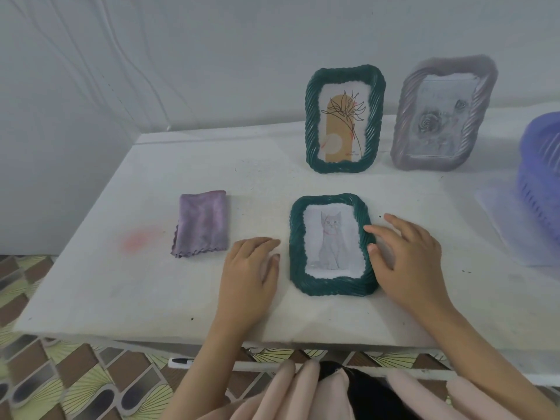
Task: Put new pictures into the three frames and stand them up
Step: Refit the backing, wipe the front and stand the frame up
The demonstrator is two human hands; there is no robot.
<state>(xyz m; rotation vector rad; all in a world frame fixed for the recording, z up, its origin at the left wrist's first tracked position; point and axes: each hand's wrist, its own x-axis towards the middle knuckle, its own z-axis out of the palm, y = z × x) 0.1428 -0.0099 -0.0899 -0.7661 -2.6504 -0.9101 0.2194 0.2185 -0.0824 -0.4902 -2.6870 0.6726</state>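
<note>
The green frame with the cat picture [333, 288] lies flat, face up, on the white table [121, 298] between your hands. Your left hand [251, 274] rests flat on the table just beside the frame's left edge, fingers relaxed, holding nothing. Your right hand [406, 256] is spread loosely, its fingertips and thumb touching the right rim. Behind, a second green frame [312, 116] and a grey frame [406, 116] stand upright side by side. A folded purple cloth [201, 224] lies to the left.

I log: cat frame [331, 247] flat, table [121, 283] ctr; cloth [201, 224] to its left; flower frame [344, 119], rose frame [442, 116] upright behind; basket [542, 177] far rt.
</note>
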